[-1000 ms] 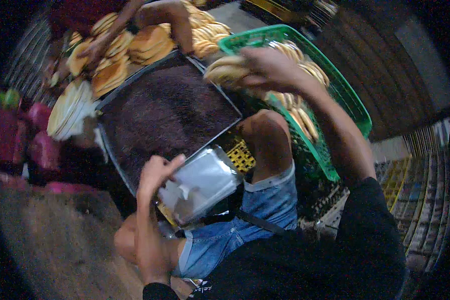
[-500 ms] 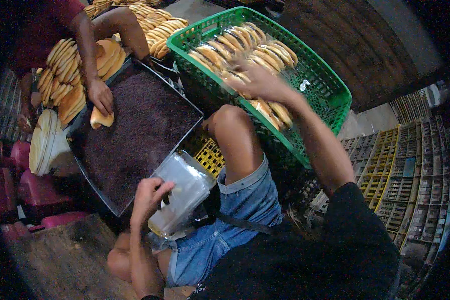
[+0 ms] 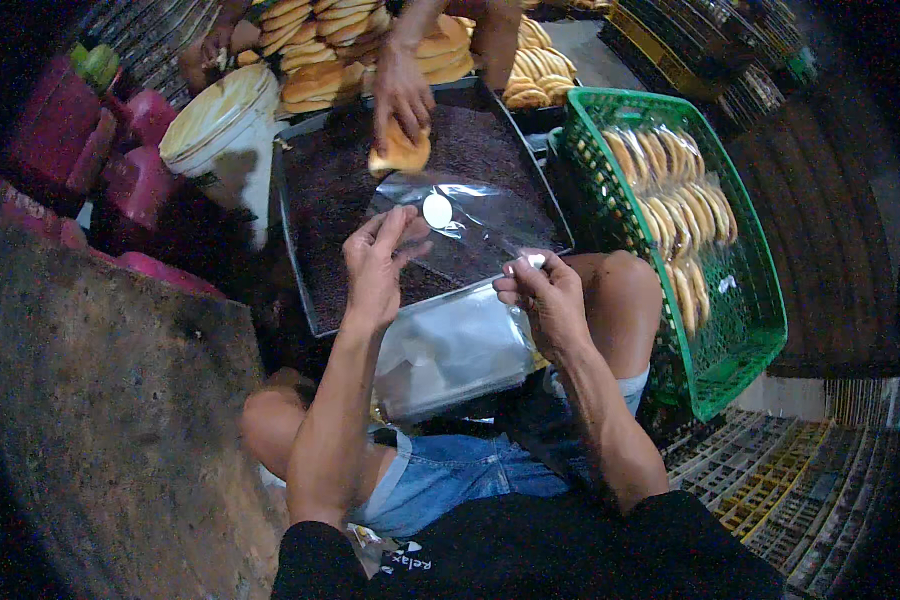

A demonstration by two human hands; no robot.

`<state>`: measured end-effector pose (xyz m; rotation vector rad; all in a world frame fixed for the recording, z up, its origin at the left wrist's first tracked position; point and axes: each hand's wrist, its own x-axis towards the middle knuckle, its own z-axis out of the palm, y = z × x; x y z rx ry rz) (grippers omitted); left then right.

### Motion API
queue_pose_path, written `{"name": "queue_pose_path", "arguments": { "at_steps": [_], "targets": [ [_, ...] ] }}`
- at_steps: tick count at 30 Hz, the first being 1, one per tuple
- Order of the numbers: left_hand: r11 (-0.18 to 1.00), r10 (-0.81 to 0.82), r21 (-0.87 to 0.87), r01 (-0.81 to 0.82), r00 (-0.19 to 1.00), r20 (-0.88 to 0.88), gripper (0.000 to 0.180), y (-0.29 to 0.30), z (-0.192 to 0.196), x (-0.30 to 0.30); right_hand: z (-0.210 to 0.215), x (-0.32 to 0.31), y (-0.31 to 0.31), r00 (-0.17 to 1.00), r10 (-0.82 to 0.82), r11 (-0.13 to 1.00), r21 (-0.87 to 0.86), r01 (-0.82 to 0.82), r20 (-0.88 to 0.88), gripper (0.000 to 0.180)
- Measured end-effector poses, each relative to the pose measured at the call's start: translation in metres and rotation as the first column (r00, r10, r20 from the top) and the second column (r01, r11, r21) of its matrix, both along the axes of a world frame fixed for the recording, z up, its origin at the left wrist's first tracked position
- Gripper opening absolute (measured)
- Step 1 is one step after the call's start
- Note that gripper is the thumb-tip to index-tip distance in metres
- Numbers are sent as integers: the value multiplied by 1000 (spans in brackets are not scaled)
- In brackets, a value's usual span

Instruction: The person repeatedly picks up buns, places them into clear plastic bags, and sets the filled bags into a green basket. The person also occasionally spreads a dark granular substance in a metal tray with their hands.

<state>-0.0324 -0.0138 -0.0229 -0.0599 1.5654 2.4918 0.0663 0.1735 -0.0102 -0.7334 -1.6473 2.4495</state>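
A clear plastic bag (image 3: 485,212) with a round white label (image 3: 437,211) is stretched between my hands, over the near part of a metal tray (image 3: 298,250) of dark crumbly filling (image 3: 345,235). My left hand (image 3: 375,265) pinches its left side, fingers partly blurred. Thumb and fingers of my right hand (image 3: 545,300) close on its right edge. Below them, a stack of clear plastic bags (image 3: 450,365) lies across my lap. At the tray's far side, another person's hand (image 3: 402,100) holds a golden bun (image 3: 402,152) against the filling.
To the right stands a green plastic crate (image 3: 760,245) with rows of wrapped filled buns (image 3: 685,220). Plain buns (image 3: 320,85) are piled behind the tray. A whitish bucket (image 3: 220,120) and magenta containers (image 3: 140,185) stand left. Plastic crates (image 3: 770,470) lie at lower right.
My right hand has come back from the green crate and now grips a clear bag together with my left hand. The view has turned to the right, shifting the tray toward the middle.
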Motion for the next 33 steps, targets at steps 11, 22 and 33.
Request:
{"name": "queue_pose_path", "arguments": {
  "at_steps": [11,22,33],
  "targets": [
    [555,830,103,-826,557,-6,47,-134,48,-52,-44,-159,-85,993,120,435,899,-38,-16,104],
    [656,749,69,-751,637,-184,65,-121,17,-55,-47,-200,-46,992,-69,381,922,-67,101,34],
    [720,400,-381,-580,795,-456,63,-52,11,-38,45,-64,105,959,247,958,185,-220,-138,49]
  ]
}}
